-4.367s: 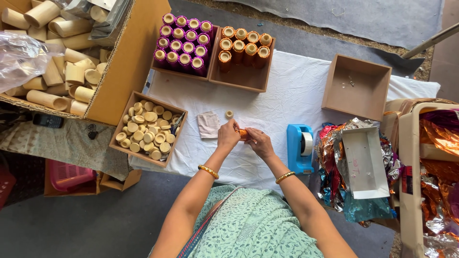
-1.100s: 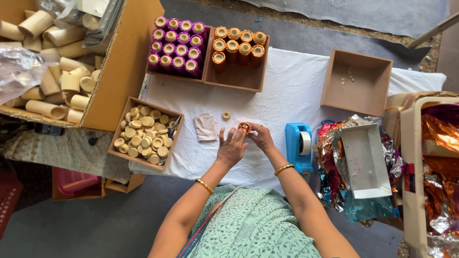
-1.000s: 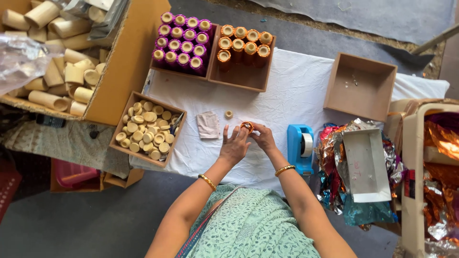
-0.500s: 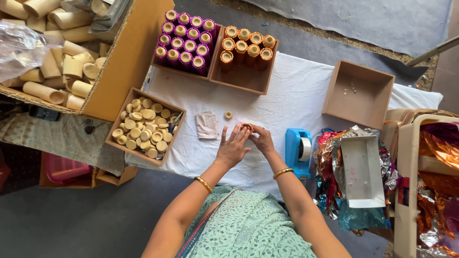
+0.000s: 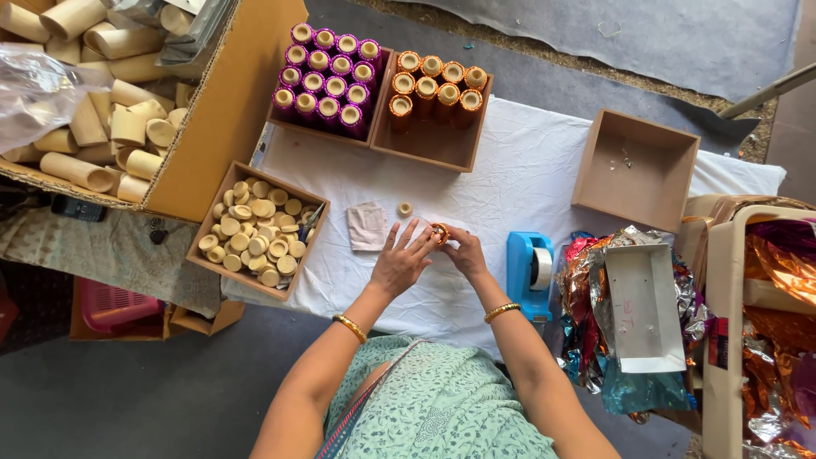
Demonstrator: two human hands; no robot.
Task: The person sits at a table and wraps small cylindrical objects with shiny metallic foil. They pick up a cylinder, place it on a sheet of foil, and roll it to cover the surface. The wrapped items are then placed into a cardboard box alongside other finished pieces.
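She has the orange foil-wrapped tube (image 5: 439,233) stood on end on the white cloth of the tabletop (image 5: 510,170), just left of the blue tape dispenser (image 5: 530,270), and both hands are busy at its upper end. The right hand (image 5: 466,252) pinches the tube, its fingers closed narrowly around the side, while the left hand (image 5: 399,259) lies with its fingers spread wide, only the tips touching the foil at the rim. To my eye the step in hand is tucking the loose foil into the open mouth, and it would go best if the right hand keeps the tube upright and steady while the left fingertips press the foil inward a little at a time around the rim, so that it folds flat and does not tear. Left of the dispenser, beyond the tube, a single pale cap (image 5: 405,208) lies beside a small folded cloth (image 5: 367,226); further left stands the box of pale caps (image 5: 255,229). Above the dispenser, at the far edge, sit the tray of orange tubes (image 5: 433,93) and the tray of purple tubes (image 5: 327,72).
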